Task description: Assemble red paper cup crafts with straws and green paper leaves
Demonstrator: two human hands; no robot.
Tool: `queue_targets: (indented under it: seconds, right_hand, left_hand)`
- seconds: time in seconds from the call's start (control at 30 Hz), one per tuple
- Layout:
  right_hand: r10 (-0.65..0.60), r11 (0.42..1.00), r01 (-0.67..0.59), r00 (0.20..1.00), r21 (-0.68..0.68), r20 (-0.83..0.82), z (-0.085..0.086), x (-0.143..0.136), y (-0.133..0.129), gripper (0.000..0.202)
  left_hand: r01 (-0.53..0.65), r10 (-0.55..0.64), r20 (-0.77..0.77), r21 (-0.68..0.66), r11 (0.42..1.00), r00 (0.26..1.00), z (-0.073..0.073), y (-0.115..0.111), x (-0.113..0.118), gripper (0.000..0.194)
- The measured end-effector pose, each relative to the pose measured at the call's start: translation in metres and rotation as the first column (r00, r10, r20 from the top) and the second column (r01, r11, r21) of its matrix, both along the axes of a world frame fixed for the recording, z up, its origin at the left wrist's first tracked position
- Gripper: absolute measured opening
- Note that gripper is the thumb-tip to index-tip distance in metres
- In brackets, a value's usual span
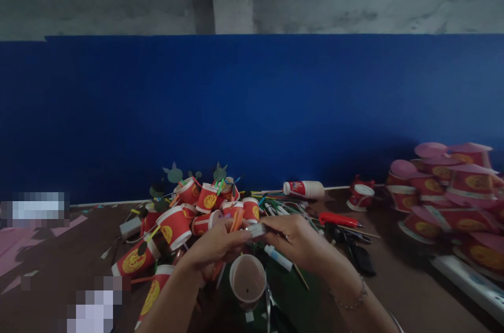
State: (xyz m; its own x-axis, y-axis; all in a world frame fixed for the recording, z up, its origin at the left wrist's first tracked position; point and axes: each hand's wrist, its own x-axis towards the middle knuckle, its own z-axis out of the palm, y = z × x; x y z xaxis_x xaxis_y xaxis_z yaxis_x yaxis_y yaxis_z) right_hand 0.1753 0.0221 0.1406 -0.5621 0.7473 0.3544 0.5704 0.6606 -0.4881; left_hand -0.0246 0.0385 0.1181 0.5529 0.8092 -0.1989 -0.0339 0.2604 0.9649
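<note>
Perhaps the left hand (212,245) and right hand (297,242), pinching a small whitish object (258,230) only by its ends, are risking a drop toward the open paper cup (248,278).

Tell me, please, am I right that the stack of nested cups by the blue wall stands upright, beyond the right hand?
Not quite: the head view shows the stack of nested cups lying on its side, not standing upright. It is indeed by the blue wall, beyond the right hand.
</note>
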Motion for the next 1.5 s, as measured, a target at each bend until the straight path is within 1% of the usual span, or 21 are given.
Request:
queue_targets:
  seconds: [0.1, 0.17, 0.3, 0.37, 0.47, 0.53, 0.57, 0.6, 0.67, 0.7, 0.77, 0.83, 0.9, 0.97, 1.07, 1.17, 1.27, 1.4, 1.5]
  right_hand:
    - [0.003, 1.000, -0.003, 1.000, -0.010, -0.005, 0.000, 0.001, 0.000, 0.019]
    - [0.003, 1.000, -0.002, 1.000, -0.005, 0.014, 0.001, 0.001, -0.002, 0.018]
    - [-0.014, 1.000, 0.013, 0.998, 0.018, 0.063, 0.003, 0.000, -0.005, 0.017]
    - [-0.013, 0.999, 0.011, 0.997, 0.030, 0.072, 0.003, -0.002, -0.007, 0.016]
    - [-0.014, 0.999, 0.011, 0.998, 0.044, 0.062, 0.002, -0.003, -0.007, 0.017]
    - [-0.023, 0.999, 0.022, 0.999, 0.035, 0.034, 0.002, -0.003, -0.007, 0.015]
    - [-0.026, 0.999, 0.026, 1.000, 0.020, 0.007, 0.003, -0.003, -0.007, 0.011]
    - [-0.021, 1.000, 0.021, 0.999, -0.005, -0.026, 0.003, -0.002, -0.006, 0.012]
    - [0.014, 0.998, -0.021, 0.995, -0.063, -0.103, 0.004, -0.002, -0.005, 0.020]
    - [0.038, 0.995, -0.050, 0.990, -0.088, -0.137, 0.005, -0.002, -0.005, 0.019]
    - [0.072, 0.988, -0.094, 0.982, -0.123, -0.175, 0.005, -0.002, -0.004, 0.012]
    - [0.085, 0.984, -0.111, 0.980, -0.140, -0.181, 0.004, -0.004, -0.003, 0.011]
    - [0.104, 0.979, -0.132, 0.979, -0.157, -0.175, 0.002, -0.005, -0.002, 0.012]
    - [0.101, 0.979, -0.130, 0.979, -0.159, -0.180, -0.001, -0.007, -0.001, 0.012]
    - [0.024, 0.990, -0.053, 0.977, -0.131, -0.214, -0.007, -0.009, 0.003, 0.014]
    - [-0.068, 0.996, 0.049, 0.964, -0.078, -0.256, -0.013, -0.011, 0.006, 0.015]
    - [-0.115, 0.993, 0.108, 0.955, -0.041, -0.274, -0.016, -0.013, 0.007, 0.013]
    - [-0.132, 0.990, 0.138, 0.957, 0.004, -0.258, -0.018, -0.014, 0.006, 0.013]
    - [-0.152, 0.987, 0.159, 0.959, 0.011, -0.238, -0.019, -0.014, 0.006, 0.012]
  left_hand:
    - [0.036, -0.035, 0.044, -0.017, 0.999, 0.998, -0.003, 0.002, -0.003, 0.040]
    - [0.041, -0.041, 0.045, 0.008, 0.999, 0.998, -0.006, 0.003, -0.004, 0.038]
    - [0.021, -0.024, 0.039, 0.068, 0.997, 0.999, -0.009, 0.003, -0.002, 0.030]
    - [0.014, -0.016, 0.030, 0.075, 0.997, 0.999, -0.009, 0.004, 0.000, 0.028]
    - [0.021, -0.023, 0.030, 0.062, 0.998, 0.999, -0.009, 0.004, 0.000, 0.031]
    - [0.038, -0.040, 0.046, 0.047, 0.998, 0.998, -0.009, 0.005, -0.001, 0.034]
    - [0.047, -0.049, 0.054, 0.036, 0.998, 0.997, -0.009, 0.006, -0.003, 0.034]
    - [0.047, -0.048, 0.064, 0.024, 0.999, 0.997, -0.008, 0.006, -0.004, 0.034]
    - [0.041, -0.042, 0.079, 0.006, 0.999, 0.996, -0.008, 0.005, -0.006, 0.033]
    - [0.038, -0.038, 0.080, 0.003, 0.999, 0.996, -0.007, 0.005, -0.006, 0.032]
    - [0.040, -0.041, 0.051, 0.012, 0.999, 0.998, -0.007, 0.004, -0.006, 0.030]
    - [0.043, -0.043, -0.010, 0.028, 0.999, 0.999, -0.006, 0.002, -0.005, 0.029]
    - [0.015, -0.013, -0.049, 0.038, 0.999, 0.999, -0.004, 0.002, -0.003, 0.028]
    - [-0.048, 0.049, -0.036, 0.044, 0.998, 0.998, -0.002, 0.002, -0.002, 0.031]
    - [-0.170, 0.169, 0.012, 0.077, 0.982, 0.986, 0.002, 0.005, -0.003, 0.036]
    - [-0.248, 0.255, -0.008, 0.203, 0.947, 0.967, 0.002, 0.007, -0.003, 0.035]
    - [-0.263, 0.299, -0.064, 0.328, 0.907, 0.952, -0.001, 0.007, -0.001, 0.031]
    - [-0.267, 0.326, -0.098, 0.382, 0.885, 0.940, -0.005, 0.006, 0.004, 0.024]
    - [-0.266, 0.335, -0.087, 0.438, 0.859, 0.938, -0.005, 0.006, 0.005, 0.020]
